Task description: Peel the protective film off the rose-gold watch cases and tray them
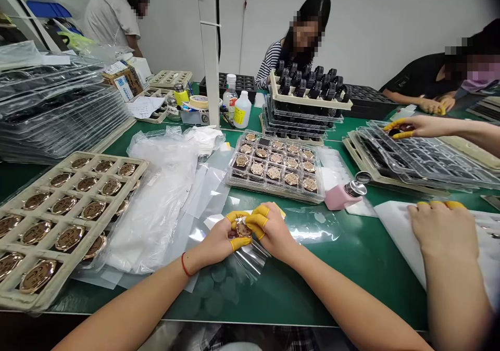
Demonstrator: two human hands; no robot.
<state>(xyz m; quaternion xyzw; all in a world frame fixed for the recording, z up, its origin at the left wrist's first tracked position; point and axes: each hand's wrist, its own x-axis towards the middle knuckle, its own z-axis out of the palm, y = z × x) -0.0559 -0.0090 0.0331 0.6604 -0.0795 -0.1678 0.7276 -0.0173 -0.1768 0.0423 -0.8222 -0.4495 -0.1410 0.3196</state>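
Note:
My left hand (pixel 219 239), with yellow finger cots and a red string on the wrist, grips a rose-gold watch case (pixel 242 228) between thumb and fingers. Over the upper right of the case, my right hand (pixel 271 231) is closed, also in yellow finger cots. A bit of white shows at its fingertips, too small to make out. Clear plastic film (pixel 250 260) lies under both hands. Just beyond stands a clear tray (pixel 275 190) of similar watch cases, one pocket holding only a dark square. To the left, a beige tray (pixel 84 226) carries more such cases.
Plastic bags (pixel 156 205) lie between the trays. A pink pump bottle (pixel 344 195) stands right of the clear tray. Stacked trays (pixel 58 111) rise at far left. A co-worker's hands (pixel 445 231) work at right, near black-part trays (pixel 425 155). A post (pixel 211 54) stands behind.

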